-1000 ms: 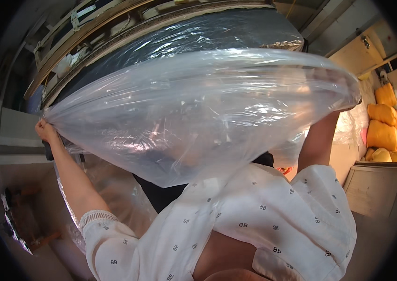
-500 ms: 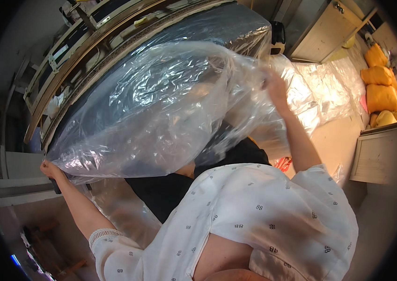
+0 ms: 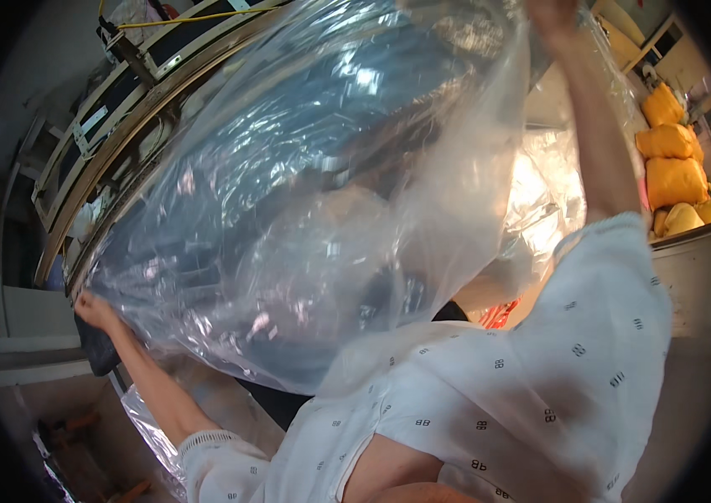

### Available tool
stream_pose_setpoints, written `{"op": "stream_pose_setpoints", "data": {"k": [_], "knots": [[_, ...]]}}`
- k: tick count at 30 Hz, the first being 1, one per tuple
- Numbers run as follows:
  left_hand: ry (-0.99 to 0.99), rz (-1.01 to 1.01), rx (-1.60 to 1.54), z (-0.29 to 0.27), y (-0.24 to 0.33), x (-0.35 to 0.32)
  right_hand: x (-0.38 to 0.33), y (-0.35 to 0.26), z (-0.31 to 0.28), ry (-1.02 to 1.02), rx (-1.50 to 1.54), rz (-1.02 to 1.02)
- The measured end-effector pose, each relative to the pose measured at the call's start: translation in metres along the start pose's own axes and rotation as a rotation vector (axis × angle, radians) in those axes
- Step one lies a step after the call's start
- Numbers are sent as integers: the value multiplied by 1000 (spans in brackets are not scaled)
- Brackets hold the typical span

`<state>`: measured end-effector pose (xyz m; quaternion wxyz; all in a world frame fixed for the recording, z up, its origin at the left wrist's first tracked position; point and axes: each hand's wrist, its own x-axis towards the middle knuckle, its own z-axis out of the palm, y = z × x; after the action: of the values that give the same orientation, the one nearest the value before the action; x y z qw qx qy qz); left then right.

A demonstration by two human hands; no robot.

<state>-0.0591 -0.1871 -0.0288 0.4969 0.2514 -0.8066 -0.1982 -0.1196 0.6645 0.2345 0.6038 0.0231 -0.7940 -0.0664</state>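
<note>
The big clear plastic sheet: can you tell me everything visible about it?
The plastic sheet looks like thin, transparent film, wrinkled and glossy. It spreads across much of the view, its left end gathered in the left hand. Its upper right reaches the right hand, whose grip cannot be made out. Its lower part hangs near the white shirt.

Clear plastic (image 3: 313, 243), flecked with silver-white glints, takes on a blue-grey cast beside a white shirt (image 3: 490, 398) scattered with small black motifs, black trousers (image 3: 276, 402), bright orange bags (image 3: 676, 182), yellow bags (image 3: 681, 220) and a thin yellow cord (image 3: 196, 18).
</note>
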Motion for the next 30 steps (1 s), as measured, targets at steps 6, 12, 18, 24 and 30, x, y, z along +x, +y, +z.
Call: {"op": "stream_pose_setpoints", "data": {"k": [6,12,18,24,30], "knots": [[-107,-117,368,-106,-34,5,-196,3,115,-618,450,165],[-258,32,512,-146,-115,23,-242,79,216,-883,165,101],[-238,-32,662,-133,-61,15,-177,18,192,-585,-3,58],[-11,-327,580,-175,-124,43,-157,-82,97,-1086,756,44],[58,-262,597,-217,-115,49,-173,-101,82,-926,632,-231]]}}
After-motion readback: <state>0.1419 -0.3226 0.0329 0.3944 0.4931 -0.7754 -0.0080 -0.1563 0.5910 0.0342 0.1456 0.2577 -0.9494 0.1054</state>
